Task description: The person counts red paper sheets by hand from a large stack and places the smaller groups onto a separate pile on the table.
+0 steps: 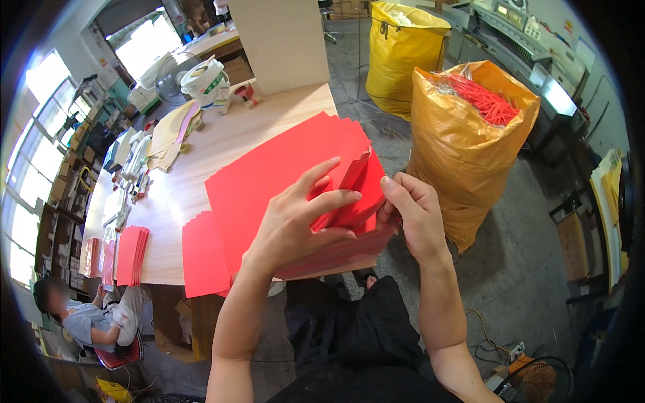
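A tall stack of red paper sheets [269, 168] lies at the near right corner of the wooden table, its edges slightly uneven. Over its right part my left hand [290, 213] rests with the fingers spread, touching the paper. Beside the fingers, a red sheet [368, 183] is bent up so that a gap shows beneath its raised edge. My right hand [418, 209] is closed in a pinch at the right edge of this sheet; its fingertips are partly hidden. A lower pile of red paper [201, 258] sits against the stack's left side.
Farther left on the table [188, 144] are a small red paper bundle [133, 255], tools, and tape rolls. A white bucket [205, 80] stands at the back. Two yellow-orange sacks [457, 168] stand right of the table. A person [101, 322] sits at the lower left.
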`<state>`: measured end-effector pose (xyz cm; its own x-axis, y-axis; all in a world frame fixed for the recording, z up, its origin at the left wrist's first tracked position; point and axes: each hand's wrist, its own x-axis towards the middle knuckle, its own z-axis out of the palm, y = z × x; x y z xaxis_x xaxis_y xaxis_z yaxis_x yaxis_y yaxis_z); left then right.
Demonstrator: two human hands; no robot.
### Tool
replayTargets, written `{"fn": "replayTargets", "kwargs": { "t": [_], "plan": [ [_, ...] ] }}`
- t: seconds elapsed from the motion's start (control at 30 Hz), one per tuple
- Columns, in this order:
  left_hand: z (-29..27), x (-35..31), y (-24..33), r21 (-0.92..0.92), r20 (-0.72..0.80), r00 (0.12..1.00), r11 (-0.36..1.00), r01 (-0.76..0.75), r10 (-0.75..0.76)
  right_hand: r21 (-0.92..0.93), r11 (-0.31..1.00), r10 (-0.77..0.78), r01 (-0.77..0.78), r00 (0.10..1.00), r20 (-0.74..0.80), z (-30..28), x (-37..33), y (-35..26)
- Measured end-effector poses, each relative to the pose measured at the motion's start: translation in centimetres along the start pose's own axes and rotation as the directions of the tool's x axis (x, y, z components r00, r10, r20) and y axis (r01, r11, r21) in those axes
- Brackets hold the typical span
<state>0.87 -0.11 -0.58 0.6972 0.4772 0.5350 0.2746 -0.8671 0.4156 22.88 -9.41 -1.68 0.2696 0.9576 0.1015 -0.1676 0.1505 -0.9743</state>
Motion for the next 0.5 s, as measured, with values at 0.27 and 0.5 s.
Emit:
{"fn": "replayTargets", "kwargs": {
  "t": [0.27, 0.5],
  "plan": [
    [0.1, 0.1, 0.3, 0.055, 0.002, 1.0, 0.998, -0.013, 0.013, -0.749, 0.327, -0.71, 0.576, 0.673, 0.207, -0.6, -2.3, 1.5],
    [0.5, 0.1, 0.8, 0.233, 0.113, 0.977, 0.951, -0.204, 0.182, -0.616, 0.564, -0.367, 0.55, 0.835, 0.409, -0.5, -3.2, 1.9]
  ]
}}
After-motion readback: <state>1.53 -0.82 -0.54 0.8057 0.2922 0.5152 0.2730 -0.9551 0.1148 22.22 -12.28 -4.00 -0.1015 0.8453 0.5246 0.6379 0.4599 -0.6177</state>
